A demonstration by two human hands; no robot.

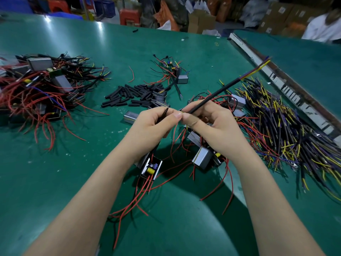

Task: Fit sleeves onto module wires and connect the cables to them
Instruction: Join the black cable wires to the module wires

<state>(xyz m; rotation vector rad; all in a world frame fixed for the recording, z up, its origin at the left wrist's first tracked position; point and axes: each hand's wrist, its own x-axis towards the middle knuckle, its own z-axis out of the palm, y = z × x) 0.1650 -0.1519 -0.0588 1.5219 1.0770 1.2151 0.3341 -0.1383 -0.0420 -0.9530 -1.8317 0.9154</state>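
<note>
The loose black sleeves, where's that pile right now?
In the head view the black sleeves lie heaped on the green table, just beyond the left hand, between the finished pile at left and the cable heap at right.

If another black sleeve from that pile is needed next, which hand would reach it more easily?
Probably the left hand: the sleeve pile lies just beyond it, while the right hand pinches the long black cable.

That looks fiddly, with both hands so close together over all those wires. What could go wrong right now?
The long black cable pinched in the right hand sticks far out, so its free end could swing and pull the join apart. The small black piece, probably a sleeve, in the left hand might slip. Loose red wires below could snag.
</note>
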